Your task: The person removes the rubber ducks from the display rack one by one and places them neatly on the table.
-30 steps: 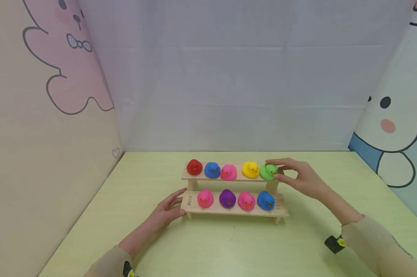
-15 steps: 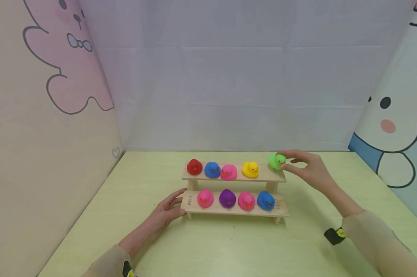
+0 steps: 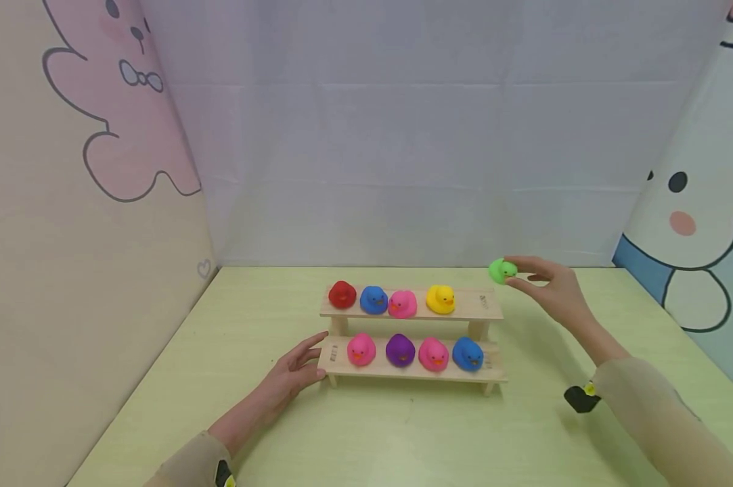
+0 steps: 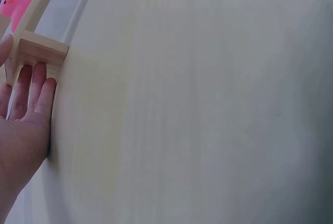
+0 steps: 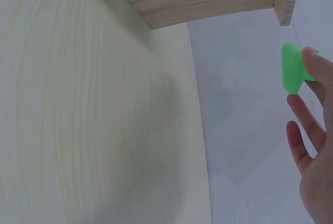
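At pale tabletop point(image 3: 403, 433): pinches green duck point(image 3: 498, 272) in right hand point(image 3: 551, 289), clear of wooden rack point(image 3: 471, 308); touches rack's lower left end with outstretched left hand point(image 3: 289, 375)

It looks like a play corner; cartoon animals point(image 3: 125, 145) are on the side walls point(image 3: 98, 304); a pale sheet point(image 3: 372, 149) hangs behind the table point(image 3: 372, 433); toy ducks point(image 3: 400, 350) stand on shelves point(image 3: 471, 310).

Pale yellow-green tabletop point(image 3: 439, 439), creased whitish backdrop point(image 3: 415, 149), cream left wall point(image 3: 86, 291) bearing pink cartoon animal point(image 3: 125, 145)
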{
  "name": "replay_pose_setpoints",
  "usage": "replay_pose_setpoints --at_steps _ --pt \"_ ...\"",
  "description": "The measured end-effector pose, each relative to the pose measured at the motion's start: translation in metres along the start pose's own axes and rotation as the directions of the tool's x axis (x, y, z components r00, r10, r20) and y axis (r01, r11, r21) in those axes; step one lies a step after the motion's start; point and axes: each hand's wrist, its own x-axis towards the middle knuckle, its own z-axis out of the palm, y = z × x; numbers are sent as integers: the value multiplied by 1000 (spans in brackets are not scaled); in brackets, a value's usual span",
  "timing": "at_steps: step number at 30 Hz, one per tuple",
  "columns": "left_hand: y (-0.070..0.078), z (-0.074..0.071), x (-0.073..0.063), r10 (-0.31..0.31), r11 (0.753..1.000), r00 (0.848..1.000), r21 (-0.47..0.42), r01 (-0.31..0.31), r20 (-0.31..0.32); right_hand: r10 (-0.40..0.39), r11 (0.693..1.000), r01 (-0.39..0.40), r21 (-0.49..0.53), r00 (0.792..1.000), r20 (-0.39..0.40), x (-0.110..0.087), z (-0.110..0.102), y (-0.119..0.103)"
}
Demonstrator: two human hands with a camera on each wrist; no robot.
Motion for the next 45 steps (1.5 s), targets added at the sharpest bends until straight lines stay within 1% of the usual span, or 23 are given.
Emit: replay_pose_setpoints --at_steps 6,13,16,19,25,31,37,41,45 --pt "0 1 0 7 1000 1000 -4 -7 5 7 999 -6 -47 1000 25 -2 7 19" --pt "0 1 0 1 1000 1000 -2 -1 -9 34 998 -31 -55 998 58 -5 14 36" --pt "0 1 0 2 1000 1000 -3 -2 -13 55 997 -50 -59 995 88 -6 16 43" --pt "0 2 0 4 1000 1000 -5 -4 -12 78 994 -68 -81 988 136 -8 17 48" --pt "-1 1 0 9 1000 1000 0 -9 -4 131 987 -105 -125 966 224 -11 18 59" --pt "-2 1 1 9 1000 1000 17 -9 -19 154 988 -138 -75 950 272 -14 19 66" --pt "-1 0 1 -6 1000 1000 8 6 -29 178 984 -179 -21 942 285 -16 21 67" --pt "0 0 1 -7 1000 1000 1 7 -20 228 969 -246 22 926 302 -17 23 67" --pt "1 -1 0 -3 1000 1000 2 3 0 279 947 -315 67 906 318 -19 24 67"
